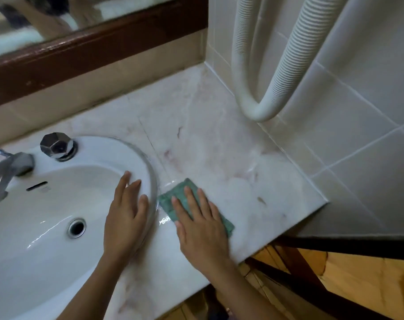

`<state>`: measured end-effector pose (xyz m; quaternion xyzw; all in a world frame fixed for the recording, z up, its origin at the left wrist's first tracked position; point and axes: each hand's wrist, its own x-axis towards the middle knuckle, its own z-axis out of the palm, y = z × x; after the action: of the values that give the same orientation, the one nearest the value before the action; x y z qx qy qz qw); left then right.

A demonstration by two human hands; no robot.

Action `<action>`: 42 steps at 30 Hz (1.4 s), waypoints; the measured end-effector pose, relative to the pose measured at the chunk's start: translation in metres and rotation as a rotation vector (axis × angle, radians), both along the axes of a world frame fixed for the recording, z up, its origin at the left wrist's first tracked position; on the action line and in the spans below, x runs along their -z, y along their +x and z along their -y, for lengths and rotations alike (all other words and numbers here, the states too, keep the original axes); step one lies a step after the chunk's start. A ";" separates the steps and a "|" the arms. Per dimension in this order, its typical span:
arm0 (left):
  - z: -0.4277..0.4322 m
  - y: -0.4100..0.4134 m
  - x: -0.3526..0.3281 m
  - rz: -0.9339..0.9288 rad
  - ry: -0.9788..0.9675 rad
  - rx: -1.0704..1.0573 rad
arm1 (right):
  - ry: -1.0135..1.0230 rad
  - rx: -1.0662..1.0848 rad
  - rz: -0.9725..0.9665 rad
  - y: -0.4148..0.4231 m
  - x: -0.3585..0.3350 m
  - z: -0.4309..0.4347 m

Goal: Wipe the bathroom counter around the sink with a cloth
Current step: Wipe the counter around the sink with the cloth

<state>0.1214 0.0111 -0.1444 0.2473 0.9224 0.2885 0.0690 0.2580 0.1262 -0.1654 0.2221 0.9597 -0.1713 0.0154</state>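
Right hand [201,227]: fingers straight, pressing the green cloth [176,189] flat on the marble counter [219,146], just beside the sink [117,148]. I judge the cloth light and limp, best pinned under the palm. Left hand [127,218]: flat on the sink rim, holding nothing. Basin: drain [77,228] only, no standing water that I can see.

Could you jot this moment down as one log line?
right hand: presses folded green cloth flat on pale marble counter | left hand: rests flat on white ceramic sink rim | stage: wiping right of sink
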 end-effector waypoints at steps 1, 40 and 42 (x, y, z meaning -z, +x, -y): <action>-0.001 0.000 0.000 0.006 -0.007 -0.013 | 0.031 0.046 0.007 0.022 0.000 -0.009; 0.052 0.025 -0.012 0.042 0.152 -0.238 | -0.001 -0.042 0.048 0.025 0.003 0.008; 0.079 0.036 -0.014 0.023 0.090 -0.251 | 0.052 0.055 0.071 0.031 0.007 -0.025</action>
<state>0.1574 -0.0675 -0.1301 0.1295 0.9314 0.3386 0.0317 0.2891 0.1510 -0.1724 0.2548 0.9562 -0.1388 0.0391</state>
